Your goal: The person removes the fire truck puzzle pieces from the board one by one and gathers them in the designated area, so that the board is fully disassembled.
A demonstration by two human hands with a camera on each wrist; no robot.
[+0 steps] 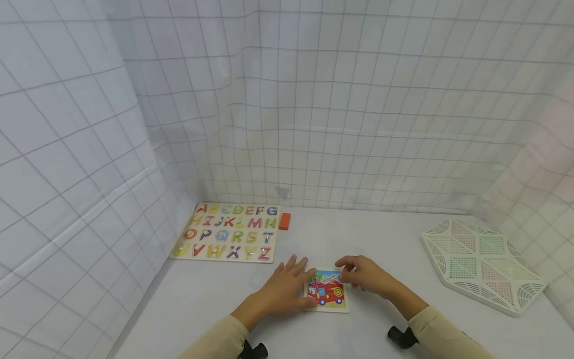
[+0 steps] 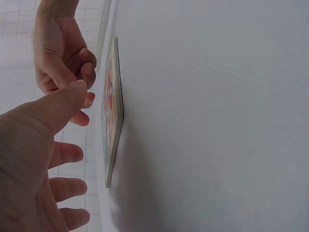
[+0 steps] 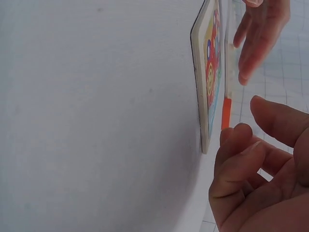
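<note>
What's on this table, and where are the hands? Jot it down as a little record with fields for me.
Centre: fire-engine picture board
Left hand: fingers spread, over the board's left edge
Right hand: fingers bent, near its upper right
Far left: alphabet board
Beside the alphabet: orange block
Right side: perforated white panel
Held: nothing visible

- The left forearm (image 1: 217,341), cream-sleeved, reaches in from the lower left, its wrist (image 1: 247,311) bare.
- The left hand (image 1: 283,290) has its fingers spread and extended, the thumb apart from them.
- The right forearm (image 1: 444,333), likewise sleeved, slants in from the lower right.
- The right hand (image 1: 366,275) hangs loosely curled, its thumb clear of the fingers.
</note>
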